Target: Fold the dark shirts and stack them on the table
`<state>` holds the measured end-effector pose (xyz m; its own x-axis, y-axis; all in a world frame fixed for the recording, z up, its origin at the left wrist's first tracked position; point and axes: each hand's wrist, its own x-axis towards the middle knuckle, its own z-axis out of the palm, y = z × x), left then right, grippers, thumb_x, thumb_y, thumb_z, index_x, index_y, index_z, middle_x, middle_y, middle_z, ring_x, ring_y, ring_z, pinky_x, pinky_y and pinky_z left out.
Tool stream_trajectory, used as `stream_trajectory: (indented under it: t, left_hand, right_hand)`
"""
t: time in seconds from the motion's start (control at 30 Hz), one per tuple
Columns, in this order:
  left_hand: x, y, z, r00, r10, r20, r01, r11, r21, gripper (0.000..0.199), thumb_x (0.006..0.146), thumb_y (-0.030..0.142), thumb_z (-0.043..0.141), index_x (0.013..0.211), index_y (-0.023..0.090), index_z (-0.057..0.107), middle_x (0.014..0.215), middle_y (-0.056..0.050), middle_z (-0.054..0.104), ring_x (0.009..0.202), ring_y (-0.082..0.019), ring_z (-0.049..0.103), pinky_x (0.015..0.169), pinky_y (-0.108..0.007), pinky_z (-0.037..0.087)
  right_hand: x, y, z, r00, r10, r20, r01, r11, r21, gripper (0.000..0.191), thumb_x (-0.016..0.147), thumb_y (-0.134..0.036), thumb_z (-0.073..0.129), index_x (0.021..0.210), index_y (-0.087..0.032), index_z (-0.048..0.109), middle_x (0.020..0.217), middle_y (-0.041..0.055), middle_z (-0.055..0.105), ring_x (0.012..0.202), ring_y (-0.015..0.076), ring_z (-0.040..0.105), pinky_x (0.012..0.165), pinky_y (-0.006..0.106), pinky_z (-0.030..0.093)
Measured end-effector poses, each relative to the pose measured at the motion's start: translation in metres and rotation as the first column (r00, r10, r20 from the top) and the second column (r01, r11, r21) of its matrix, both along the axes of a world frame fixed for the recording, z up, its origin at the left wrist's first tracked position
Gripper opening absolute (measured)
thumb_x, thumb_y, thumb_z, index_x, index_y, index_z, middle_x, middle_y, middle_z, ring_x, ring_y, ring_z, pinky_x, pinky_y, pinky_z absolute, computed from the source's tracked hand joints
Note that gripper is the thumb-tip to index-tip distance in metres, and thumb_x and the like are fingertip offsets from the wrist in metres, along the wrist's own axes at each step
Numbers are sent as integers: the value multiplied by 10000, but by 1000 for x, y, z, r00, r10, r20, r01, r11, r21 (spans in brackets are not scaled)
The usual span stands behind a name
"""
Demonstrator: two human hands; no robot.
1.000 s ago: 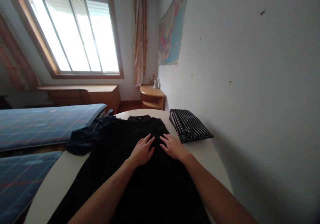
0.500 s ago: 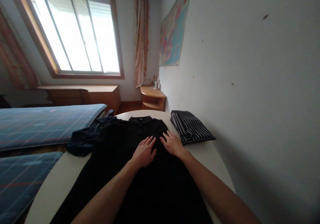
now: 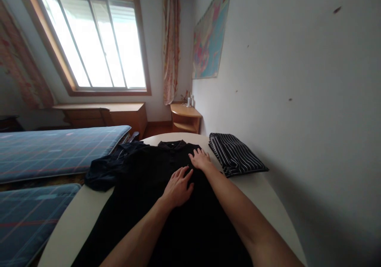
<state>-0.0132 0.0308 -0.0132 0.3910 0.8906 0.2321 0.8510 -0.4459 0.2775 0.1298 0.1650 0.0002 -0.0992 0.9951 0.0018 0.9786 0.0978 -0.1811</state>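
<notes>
A black collared shirt (image 3: 143,195) lies spread out over the table, its collar at the far side. My left hand (image 3: 177,187) rests open on the middle of the shirt, fingers apart. Farther up, close to the shirt's right shoulder, my right hand (image 3: 200,158) lies open with spread fingers. A folded black garment with white stripes (image 3: 236,154) sits just right of my right hand, apart from it. Dark blue crumpled clothing (image 3: 102,171) is at the shirt's left sleeve. My forearms cover part of the shirt's lower body.
The pale round table (image 3: 275,211) stands beside the white wall (image 3: 312,140). To the left are blue plaid mattresses (image 3: 59,148). A wooden desk (image 3: 127,114) is below the window, and a small corner shelf (image 3: 186,112) stands behind the table.
My right hand has moved away from me over the shirt, toward its right shoulder. My left hand stays near the middle. The whole view has shifted slightly.
</notes>
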Motion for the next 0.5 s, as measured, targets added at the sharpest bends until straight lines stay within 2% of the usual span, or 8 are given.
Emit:
stream_trajectory:
  t: [0.1, 0.2, 0.3, 0.37, 0.5]
  left_hand:
    - [-1, 1, -1, 1000, -2, -1, 2, 1000, -14, 593, 929, 404, 450, 1493, 222, 429, 1566, -70, 379, 1440, -292, 329, 1189, -444, 266]
    - [-1, 2, -1, 1000, -3, 2, 3, 1000, -26, 601, 931, 417, 455, 1501, 233, 413, 1588, -57, 345, 1455, -295, 304, 1190, -452, 259]
    - [-1, 2, -1, 1000, -2, -11, 2, 999, -33, 606, 935, 418, 446, 1506, 216, 407, 1595, -62, 329, 1463, -292, 291, 1192, -446, 254]
    - [-1, 1, -1, 1000, -5, -26, 4, 999, -38, 608, 941, 421, 436, 1509, 206, 404, 1597, -65, 322, 1469, -292, 280, 1193, -445, 251]
    - [0, 1, 0, 998, -10, -54, 8, 999, -49, 614, 951, 442, 419, 1519, 210, 384, 1609, -57, 287, 1484, -284, 245, 1198, -447, 237]
  right_hand:
    - [5, 11, -8, 991, -133, -1, 133, 991, -3, 688, 1002, -516, 247, 1552, -103, 266, 1622, 152, 222, 1479, 321, 198, 1178, 507, 128]
    - [7, 13, -10, 976, -216, -14, 216, 976, 19, 698, 998, -520, 253, 1548, -90, 270, 1615, 170, 233, 1477, 345, 190, 1174, 536, 107]
    - [7, 10, -11, 995, -102, -23, 103, 992, 73, 653, 1003, -492, 251, 1553, -141, 276, 1627, 121, 223, 1484, 315, 180, 1183, 518, 95]
    - [9, 8, -11, 999, -32, -23, 33, 998, 53, 644, 1005, -498, 235, 1555, -165, 281, 1634, 93, 211, 1487, 296, 178, 1187, 504, 102]
    - [16, 0, -8, 990, -140, -21, 141, 990, 16, 680, 1007, -496, 232, 1545, -83, 282, 1618, 141, 241, 1484, 309, 185, 1186, 485, 130]
